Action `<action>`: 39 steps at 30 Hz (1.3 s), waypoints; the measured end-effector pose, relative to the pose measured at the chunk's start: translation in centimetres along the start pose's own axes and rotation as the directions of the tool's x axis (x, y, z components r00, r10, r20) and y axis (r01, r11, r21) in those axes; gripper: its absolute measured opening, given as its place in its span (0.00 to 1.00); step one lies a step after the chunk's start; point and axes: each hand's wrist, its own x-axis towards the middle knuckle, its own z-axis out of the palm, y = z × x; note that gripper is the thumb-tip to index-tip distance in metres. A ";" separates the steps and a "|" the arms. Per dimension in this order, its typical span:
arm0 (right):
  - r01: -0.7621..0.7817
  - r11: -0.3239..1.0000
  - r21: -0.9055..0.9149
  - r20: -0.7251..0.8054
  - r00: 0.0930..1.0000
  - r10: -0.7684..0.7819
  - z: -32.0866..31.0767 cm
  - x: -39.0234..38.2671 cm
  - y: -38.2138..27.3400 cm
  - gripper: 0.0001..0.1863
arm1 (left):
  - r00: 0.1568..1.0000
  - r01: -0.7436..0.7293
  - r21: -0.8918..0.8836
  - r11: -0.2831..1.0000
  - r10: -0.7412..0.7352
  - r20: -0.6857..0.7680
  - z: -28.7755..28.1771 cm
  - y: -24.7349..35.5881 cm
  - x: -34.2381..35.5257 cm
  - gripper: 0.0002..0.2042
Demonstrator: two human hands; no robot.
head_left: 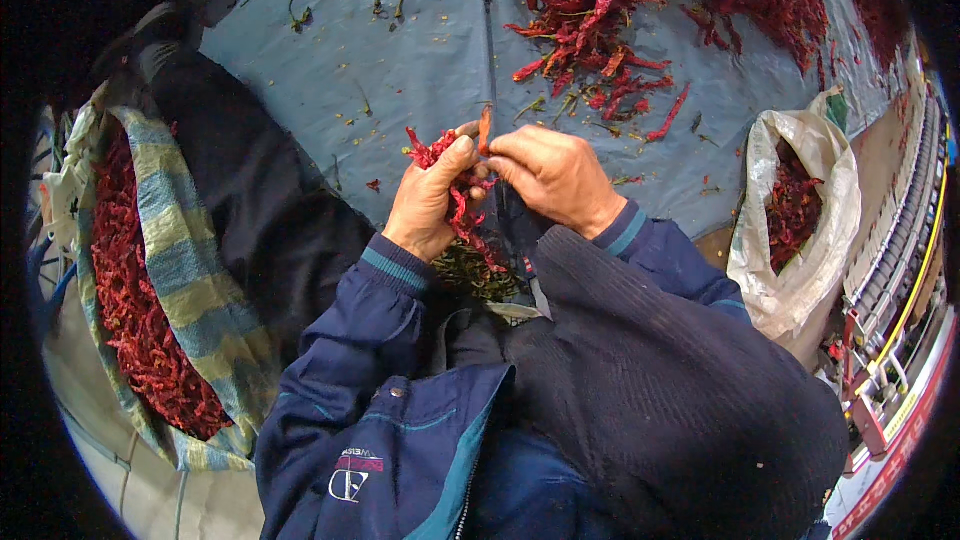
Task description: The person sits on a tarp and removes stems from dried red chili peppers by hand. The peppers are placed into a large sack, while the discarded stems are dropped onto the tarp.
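Several dried red chillies (463, 217) are bunched in my left hand (426, 202), whose fingers are closed round them with tips poking out above and below. Close beside it, my right hand (560, 172) pinches at an orange-red chilli (485, 130) standing upright between the two hands. Its fingertips nearly meet my left thumb, and they partly hide what they grip. Below my hands, between my legs, lies a heap of greenish stems (476, 272).
A big pile of dried chillies (590, 10) covers the far right of the blue-grey sheet (420, 70), with loose stems scattered about. A striped sack (185, 250) full of chillies stands at my left. At the right are a white sack (835, 165) holding darker chillies and a metal-framed vehicle (880, 340).
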 end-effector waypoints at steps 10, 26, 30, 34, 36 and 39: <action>0.128 0.988 -0.086 0.105 0.987 -0.118 -0.1 -1.2 -0.6 0.08 | 0.999 0.045 0.136 0.990 -0.047 0.011 -0.8 0.3 -0.5 0.14; -0.227 -0.082 0.970 0.235 0.808 0.540 -0.7 -0.8 0.3 0.06 | 0.998 -0.015 0.606 0.795 -0.023 0.054 2.0 0.7 -2.2 0.09; -0.450 0.309 0.838 0.179 0.760 0.624 -2.9 -0.8 1.6 0.08 | 0.999 0.050 0.532 0.845 -0.045 -0.021 1.2 0.3 -2.6 0.10; -0.260 0.944 0.203 -0.192 0.935 0.299 -2.3 -1.0 1.6 0.09 | 1.000 -0.011 0.481 0.877 0.008 0.008 1.5 0.6 -2.5 0.11; -0.526 0.650 0.549 0.157 0.828 0.538 -2.5 -1.7 -0.7 0.08 | 0.997 -0.071 0.565 0.822 0.061 0.038 1.7 0.0 -1.5 0.10; -0.578 0.494 0.649 0.241 0.772 0.588 -3.6 -3.0 -0.8 0.09 | 0.997 -0.075 0.603 0.794 0.039 0.072 3.6 -0.5 -1.5 0.10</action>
